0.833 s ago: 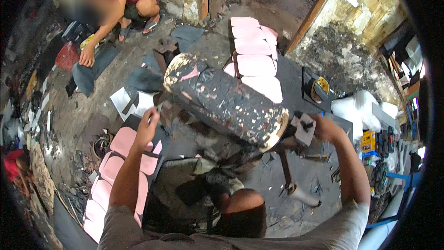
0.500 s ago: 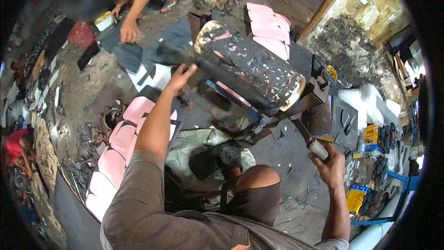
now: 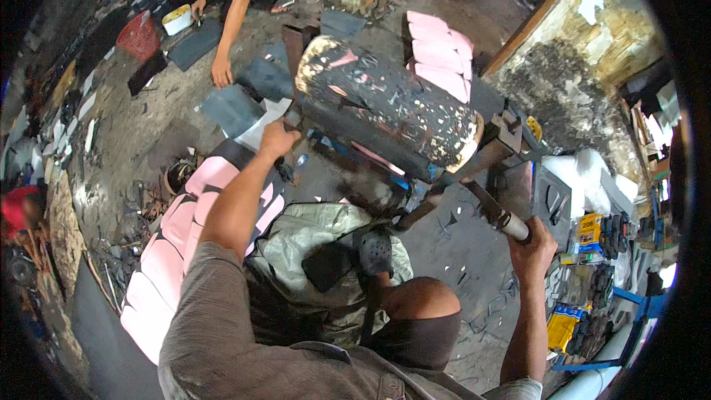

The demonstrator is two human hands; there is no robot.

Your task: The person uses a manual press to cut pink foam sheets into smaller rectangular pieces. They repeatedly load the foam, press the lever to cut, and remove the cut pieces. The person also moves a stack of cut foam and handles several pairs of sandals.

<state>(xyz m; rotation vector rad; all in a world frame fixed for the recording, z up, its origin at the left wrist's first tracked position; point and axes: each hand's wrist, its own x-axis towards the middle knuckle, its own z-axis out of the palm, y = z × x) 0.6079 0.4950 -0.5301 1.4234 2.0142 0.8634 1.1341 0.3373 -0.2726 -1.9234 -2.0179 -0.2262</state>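
Note:
My right hand (image 3: 533, 246) is wrapped round the pale grip of a lever handle (image 3: 512, 224) on the right side of a metal machine. The machine's large, worn block (image 3: 385, 104), black with pale chipped ends, lies slanted in front of me. My left hand (image 3: 280, 141) is closed at the block's left end, beside a white sheet (image 3: 268, 123). What its fingers hold, if anything, is hidden. A narrow pink strip (image 3: 378, 157) shows under the block's near edge.
Overlapping pink pieces (image 3: 167, 252) lie at my left, and more pink pieces (image 3: 441, 48) lie behind the block. A co-worker's hand (image 3: 222, 72) reaches over dark sheets (image 3: 231, 110). My black clog (image 3: 375, 253) is by a greenish sack (image 3: 311, 233). Yellow packs (image 3: 589, 231) stand at right.
My left hand has moved back toward me and its fingers have closed. My right hand and the lever handle have shifted slightly. The co-worker's hand has moved toward the dark sheets.

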